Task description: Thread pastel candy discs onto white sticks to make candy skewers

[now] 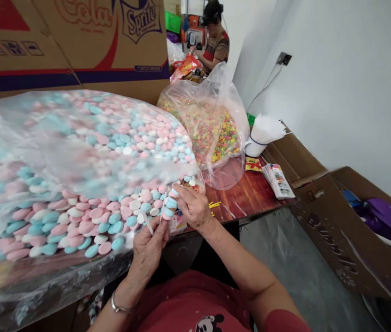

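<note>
A short column of pink and blue marshmallows [170,206] stands between my two hands, with a bit of orange-yellow showing among them. My left hand [149,246] pinches its lower end. A thin white stick [147,224] also juts up from the left hand's fingers. At the top of the column, the fingers of my right hand [195,207] are closed around a pink piece. Whether a clear wrapper surrounds the column I cannot tell. Beside the left hand lies a big heap of loose pink, blue and white marshmallows [95,214] in an open clear plastic bag [87,173].
Behind stands a clear bag of small colourful rings [216,133]. To the right are a white cup [255,146] of white sticks, a stack of printed cards [278,181] and yellow ties [215,204]. Cardboard boxes [330,230] flank the table. Another person [218,46] sits farther back.
</note>
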`<state>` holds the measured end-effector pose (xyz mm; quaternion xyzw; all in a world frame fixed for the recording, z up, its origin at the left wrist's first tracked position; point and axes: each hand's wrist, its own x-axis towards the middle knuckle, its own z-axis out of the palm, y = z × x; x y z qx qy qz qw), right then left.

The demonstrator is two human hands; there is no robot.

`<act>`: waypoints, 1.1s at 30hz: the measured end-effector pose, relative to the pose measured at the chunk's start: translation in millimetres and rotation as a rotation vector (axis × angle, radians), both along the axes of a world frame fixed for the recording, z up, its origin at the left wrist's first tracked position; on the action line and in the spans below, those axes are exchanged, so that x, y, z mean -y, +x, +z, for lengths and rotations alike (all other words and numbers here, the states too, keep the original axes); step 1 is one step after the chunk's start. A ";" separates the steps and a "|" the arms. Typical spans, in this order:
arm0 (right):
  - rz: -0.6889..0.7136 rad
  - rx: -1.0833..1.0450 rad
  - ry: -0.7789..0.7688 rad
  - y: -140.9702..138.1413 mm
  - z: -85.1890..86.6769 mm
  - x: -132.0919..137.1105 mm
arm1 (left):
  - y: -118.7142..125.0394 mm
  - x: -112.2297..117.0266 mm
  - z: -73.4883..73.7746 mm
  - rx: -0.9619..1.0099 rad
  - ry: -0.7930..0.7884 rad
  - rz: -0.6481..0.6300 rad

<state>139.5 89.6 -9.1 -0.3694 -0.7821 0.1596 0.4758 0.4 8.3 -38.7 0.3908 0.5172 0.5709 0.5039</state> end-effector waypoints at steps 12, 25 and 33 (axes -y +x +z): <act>0.021 -0.586 -0.531 -23.5 -9.9 21.3 | 3.7 -7.8 9.2 0.006 -0.089 -0.106; -0.591 0.168 -0.123 179.2 5.1 -65.2 | 5.7 -14.6 17.6 0.174 -0.179 -0.041; -0.559 0.305 0.013 165.2 4.5 -64.9 | 4.6 -13.5 21.0 0.289 -0.114 0.015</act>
